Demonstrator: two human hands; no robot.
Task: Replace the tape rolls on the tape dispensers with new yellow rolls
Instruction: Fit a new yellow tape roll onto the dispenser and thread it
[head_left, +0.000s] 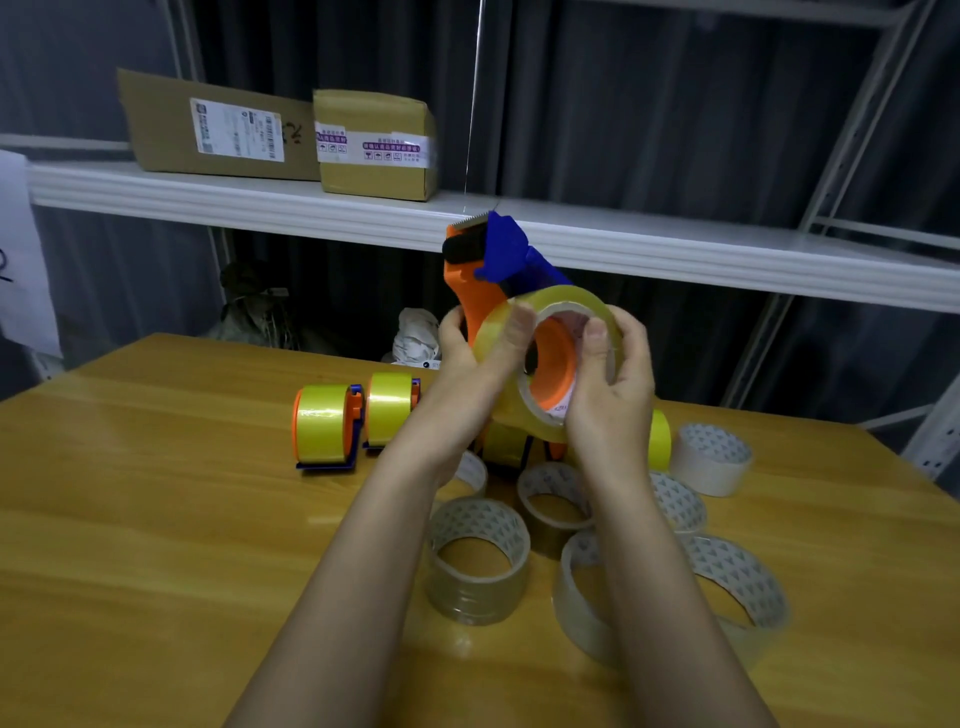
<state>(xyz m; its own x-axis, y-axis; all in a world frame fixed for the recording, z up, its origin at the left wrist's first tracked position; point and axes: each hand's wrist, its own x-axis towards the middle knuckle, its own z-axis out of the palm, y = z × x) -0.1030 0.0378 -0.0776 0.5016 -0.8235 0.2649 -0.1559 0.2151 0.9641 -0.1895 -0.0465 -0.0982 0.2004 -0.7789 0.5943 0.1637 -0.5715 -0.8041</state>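
**A:** ok what am I looking at from the head cam? where's the tape roll

**B:** I've got both hands up over the wooden table (156, 519). The yellowish see-through tape roll (524, 410) sits around the orange hub of the orange and blue dispenser (493, 270), which I'm holding upright with its toothed blade end at the top. My left hand (467, 358) grips the left edge of the roll, fingers curled round it. My right hand (610, 384) pinches the right edge, thumb on the front face and fingers wrapped behind

**A:** and is the roll fully seated on the hub?

**B:** can't tell, my hands cover too much of it

**A:** what else is on the table

**B:** two dispensers loaded with bright yellow rolls (324, 423) (389, 408) stand side by side left of my hands. Another yellow roll (660, 434) peeks out behind my right wrist. Near me lie several clear rolls with patterned cores, like this one (478, 558) and the big one (727, 587) under my right forearm. Two cardboard boxes (218, 127) (376, 145) sit on the white shelf (156, 195) behind
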